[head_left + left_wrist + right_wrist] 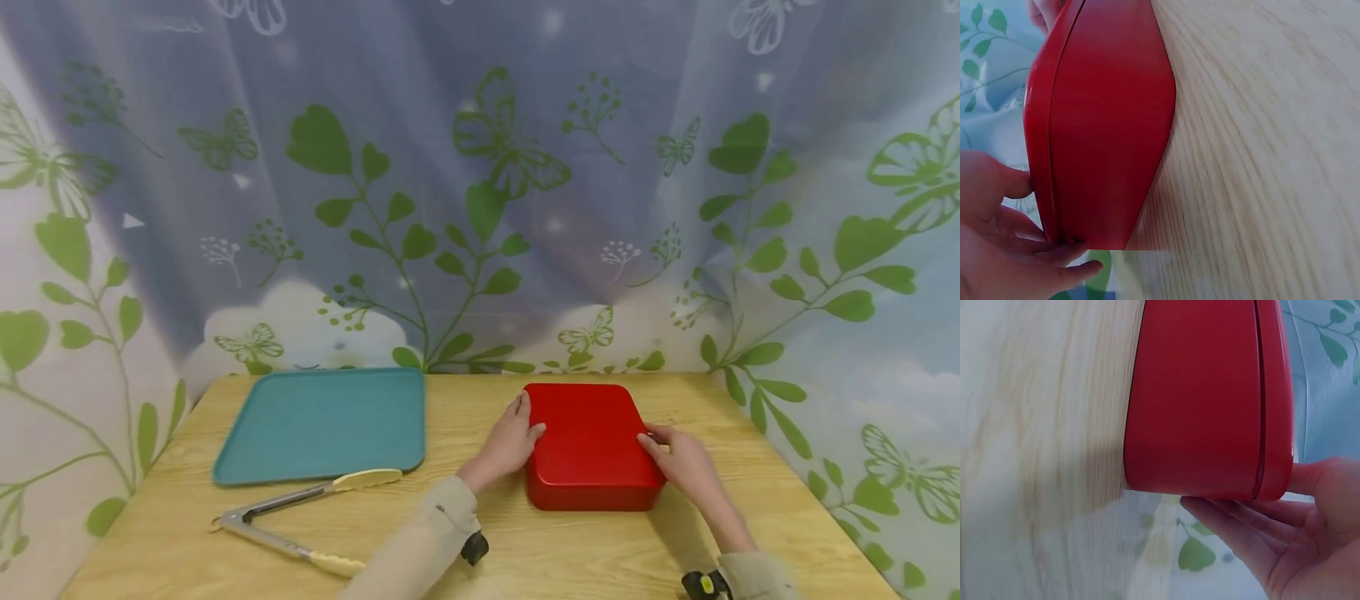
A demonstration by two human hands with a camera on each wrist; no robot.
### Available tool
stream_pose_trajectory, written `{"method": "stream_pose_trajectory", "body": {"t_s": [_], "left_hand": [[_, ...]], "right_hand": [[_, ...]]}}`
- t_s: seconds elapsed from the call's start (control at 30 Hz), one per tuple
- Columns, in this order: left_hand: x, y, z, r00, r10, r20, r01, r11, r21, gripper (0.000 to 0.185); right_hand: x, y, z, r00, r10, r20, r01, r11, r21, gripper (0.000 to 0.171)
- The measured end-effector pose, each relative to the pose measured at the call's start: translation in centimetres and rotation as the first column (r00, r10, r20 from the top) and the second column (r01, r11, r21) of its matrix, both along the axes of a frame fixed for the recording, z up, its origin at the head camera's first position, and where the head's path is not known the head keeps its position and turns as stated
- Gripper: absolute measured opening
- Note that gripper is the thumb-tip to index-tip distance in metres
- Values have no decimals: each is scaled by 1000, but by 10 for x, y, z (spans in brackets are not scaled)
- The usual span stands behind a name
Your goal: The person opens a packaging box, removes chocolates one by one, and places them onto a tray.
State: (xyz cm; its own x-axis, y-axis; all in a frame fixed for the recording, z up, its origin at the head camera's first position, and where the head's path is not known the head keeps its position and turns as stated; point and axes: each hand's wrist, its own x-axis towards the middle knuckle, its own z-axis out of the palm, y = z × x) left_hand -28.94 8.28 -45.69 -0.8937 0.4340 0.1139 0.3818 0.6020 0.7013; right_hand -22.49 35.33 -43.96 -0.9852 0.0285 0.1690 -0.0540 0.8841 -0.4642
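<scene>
A red lidded box [592, 433] stands on the wooden table, right of the middle. Its lid [1275, 412] sits down on the body, with a thin seam all along the side in both wrist views. My left hand [506, 442] holds the left side, thumb on the lid's edge and fingers along the side wall. On the opposite side my right hand [684, 467] grips in the same way, its thumb over the top edge and its fingers against the wall. Whatever the box contains is hidden.
At the back left of the table [480, 550] lies a teal tray [330, 425]. Spread tongs [243, 518] with cream tips lie in front of it, near my left sleeve. A curtain [450, 250] printed with leaves and butterflies hangs behind the table and along its sides.
</scene>
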Motion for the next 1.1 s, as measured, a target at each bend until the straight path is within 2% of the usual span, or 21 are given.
{"method": "stream_pose_trajectory", "body": {"t_s": [0.17,0.27,0.37,0.53,0.77,0.9,1.0,1.1], "left_hand": [[-2,-20,0,1000,17,13,-18,997,81,68],[-3,-31,1,998,52,31,-55,991,125,69],[-3,-43,3,993,96,69,-106,980,169,70],[-3,-62,7,981,140,135,-168,961,219,69],[-5,-89,4,972,97,216,-170,920,352,67],[-1,-107,4,971,92,220,-168,918,359,66],[1,-119,5,976,111,188,-168,930,326,66],[5,-130,8,975,118,187,-171,940,297,65]], "right_hand": [[-3,-14,1,1000,16,18,-15,1000,-19,45],[-6,-22,1,999,21,43,-19,998,-54,45],[-7,-30,0,996,31,84,-18,989,-148,44],[-6,-42,2,987,84,134,-33,938,-344,43],[-11,-56,3,971,146,192,-23,848,-530,46],[-14,-69,2,966,172,193,-32,822,-569,45],[-15,-79,2,963,197,184,-54,808,-586,45],[-16,-88,2,959,218,180,-69,798,-599,45]]}}
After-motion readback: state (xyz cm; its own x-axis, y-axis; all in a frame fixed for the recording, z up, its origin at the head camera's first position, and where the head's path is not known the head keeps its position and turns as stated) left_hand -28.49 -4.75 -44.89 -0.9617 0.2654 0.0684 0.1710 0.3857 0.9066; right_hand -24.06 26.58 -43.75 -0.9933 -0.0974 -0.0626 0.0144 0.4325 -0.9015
